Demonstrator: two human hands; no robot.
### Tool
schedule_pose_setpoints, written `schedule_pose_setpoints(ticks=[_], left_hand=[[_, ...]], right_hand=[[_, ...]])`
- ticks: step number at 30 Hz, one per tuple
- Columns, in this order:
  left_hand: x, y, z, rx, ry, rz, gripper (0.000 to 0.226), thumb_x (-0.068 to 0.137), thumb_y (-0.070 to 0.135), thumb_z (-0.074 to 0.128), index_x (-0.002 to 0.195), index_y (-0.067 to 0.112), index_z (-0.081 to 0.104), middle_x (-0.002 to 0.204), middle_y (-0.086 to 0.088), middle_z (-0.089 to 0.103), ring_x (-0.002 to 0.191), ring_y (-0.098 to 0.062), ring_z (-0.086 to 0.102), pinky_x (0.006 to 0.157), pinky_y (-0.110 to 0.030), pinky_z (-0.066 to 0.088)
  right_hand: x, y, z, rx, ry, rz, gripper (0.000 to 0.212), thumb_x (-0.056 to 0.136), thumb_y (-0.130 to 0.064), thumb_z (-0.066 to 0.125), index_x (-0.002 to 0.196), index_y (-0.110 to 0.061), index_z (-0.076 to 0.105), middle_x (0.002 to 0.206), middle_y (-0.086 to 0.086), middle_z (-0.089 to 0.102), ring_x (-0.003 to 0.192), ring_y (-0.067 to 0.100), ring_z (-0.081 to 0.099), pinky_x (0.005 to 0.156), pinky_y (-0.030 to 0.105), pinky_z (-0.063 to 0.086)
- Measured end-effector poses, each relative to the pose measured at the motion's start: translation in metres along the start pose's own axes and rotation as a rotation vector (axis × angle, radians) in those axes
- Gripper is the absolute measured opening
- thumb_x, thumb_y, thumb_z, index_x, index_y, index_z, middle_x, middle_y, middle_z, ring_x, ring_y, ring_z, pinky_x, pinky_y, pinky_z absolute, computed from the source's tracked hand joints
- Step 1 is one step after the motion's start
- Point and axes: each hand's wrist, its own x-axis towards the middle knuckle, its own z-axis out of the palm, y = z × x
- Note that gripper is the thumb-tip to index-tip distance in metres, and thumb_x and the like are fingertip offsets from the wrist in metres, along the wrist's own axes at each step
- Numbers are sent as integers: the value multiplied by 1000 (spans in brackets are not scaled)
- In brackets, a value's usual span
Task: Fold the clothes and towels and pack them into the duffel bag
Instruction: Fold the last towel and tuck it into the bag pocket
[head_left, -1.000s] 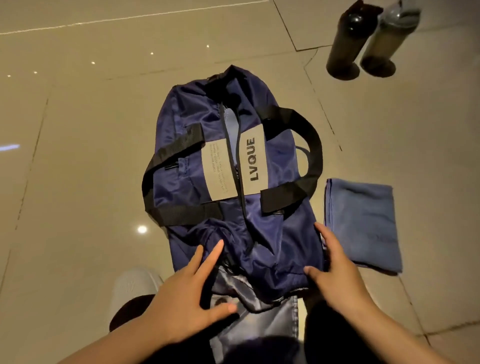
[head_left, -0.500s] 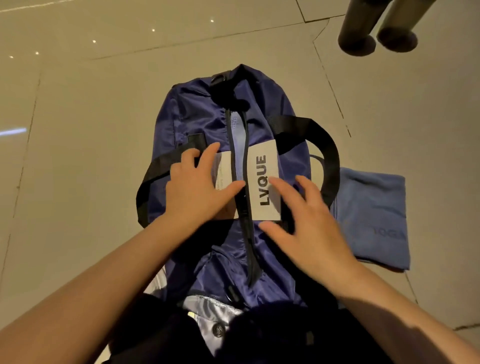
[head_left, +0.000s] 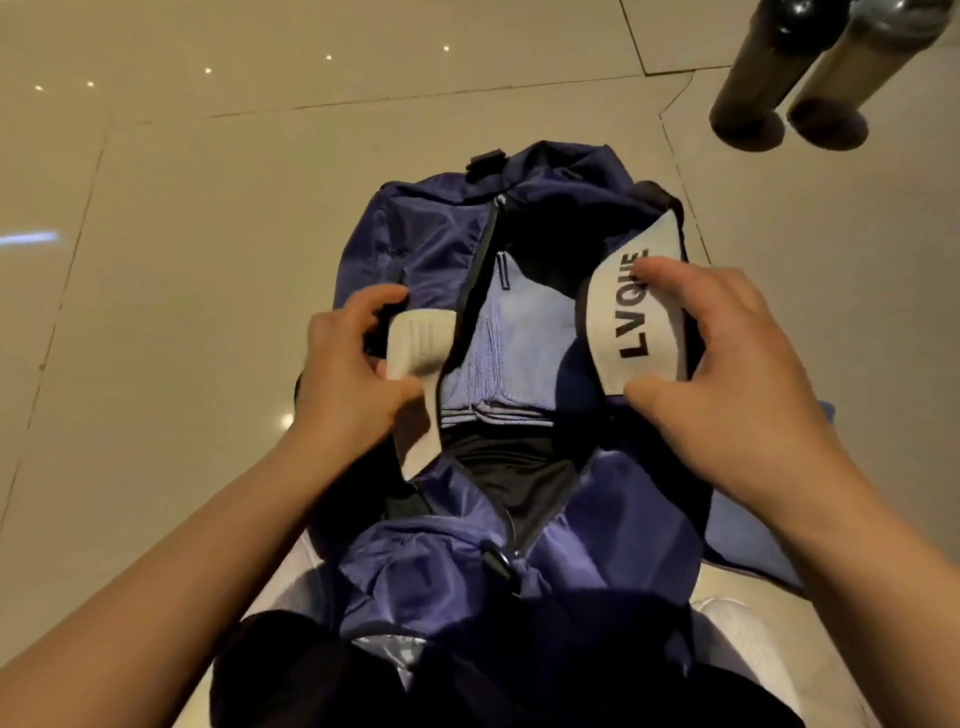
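- My fingers (head_left: 382, 301) on the left hand (head_left: 348, 374) are curled round the pale panel (head_left: 415, 343) on the left lip of the duffel bag (head_left: 415, 249), thumb pinching from below.
- Right hand (head_left: 727, 374) does the same across the way: fingertips and thumb clamp the "LVQUE" panel (head_left: 631, 317), tipping it up and outward.
- So I'm spreading the zip mouth wide, bag lying on the floor (head_left: 182, 260) right in front of my knees.
- Doing this well, I reckon: pull both lips evenly apart, keep the panels lifted so the opening stays a clear slot and doesn't sag shut, and don't drag the whole bag sideways.
- Inside, I can see a folded lilac-blue cloth (head_left: 498, 358), its stacked edges showing toward my side, lying flat along the middle.
- Nearer me in the opening there's dark fabric (head_left: 509, 467); garment or lining, I can't tell.
- A blue towel (head_left: 748, 545) sits on the floor just beside the bag's right flank, mostly hidden under my right forearm, not packed yet.
- My guess: that towel goes in next, laid on top of the folded piece.
- Two dark bottles (head_left: 789, 73) stand well apart at the far right of the floor.
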Motion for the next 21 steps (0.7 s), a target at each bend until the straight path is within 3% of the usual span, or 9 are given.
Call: schedule_pose_setpoints(ticks=[2, 4, 6, 8, 11, 14, 18, 21], left_hand=[[6, 6, -24, -148, 79, 16, 68, 57, -3, 72, 109, 37, 57, 109, 1, 50, 78, 5, 53, 62, -7, 45], [15, 11, -55, -254, 148, 6, 72, 57, -11, 73, 98, 46, 56, 108, 0, 50, 71, 5, 52, 59, -7, 44], [23, 13, -77, -221, 123, 32, 77, 63, -20, 69, 89, 52, 61, 116, -1, 49, 68, -2, 50, 62, -14, 48], [29, 12, -83, -91, 42, 104, 79, 65, -23, 63, 83, 55, 65, 116, 6, 48, 70, 1, 49, 66, -13, 47], [37, 11, -75, 253, -6, 183, 67, 72, -18, 57, 95, 44, 65, 112, 11, 39, 93, 5, 49, 80, -9, 40], [45, 4, -70, 564, -3, 146, 52, 72, -8, 66, 115, 21, 68, 131, -11, 35, 106, -34, 52, 90, -34, 44], [45, -1, -60, 728, -17, 137, 59, 64, -2, 76, 120, 12, 66, 137, -21, 33, 99, -49, 51, 84, -48, 47], [37, -5, -59, 618, -30, 68, 58, 74, -4, 67, 128, 16, 61, 142, -15, 28, 108, -40, 51, 90, -37, 43]], right_hand=[[3, 6, -3, -45, 7, -1, 73, 74, 1, 69, 140, -21, 45, 120, -12, 36, 94, -12, 30, 76, -9, 24], [6, 13, -6, -104, 18, 27, 72, 74, 2, 67, 139, -22, 47, 127, -7, 42, 105, 0, 40, 78, 2, 28], [10, 18, -8, -181, 30, 59, 71, 75, 0, 65, 139, -25, 48, 133, -2, 44, 113, 15, 45, 79, 13, 28], [17, 18, -8, -265, 20, 70, 72, 76, -2, 64, 141, -26, 46, 137, -1, 42, 115, 21, 46, 77, 16, 27], [25, 17, -4, -357, 26, 83, 73, 78, -2, 62, 144, -26, 42, 141, -1, 38, 116, 28, 48, 82, 25, 32], [31, 25, 1, -469, -1, 120, 74, 79, -2, 61, 145, -24, 37, 144, 3, 34, 110, 36, 52, 79, 37, 43], [33, 38, 14, -576, -119, 162, 74, 79, -6, 59, 144, -21, 30, 144, 9, 25, 100, 38, 52, 64, 35, 37], [29, 36, 23, -673, -107, 86, 71, 76, -13, 66, 140, -20, 38, 147, 15, 23, 112, 40, 43, 78, 45, 39]])
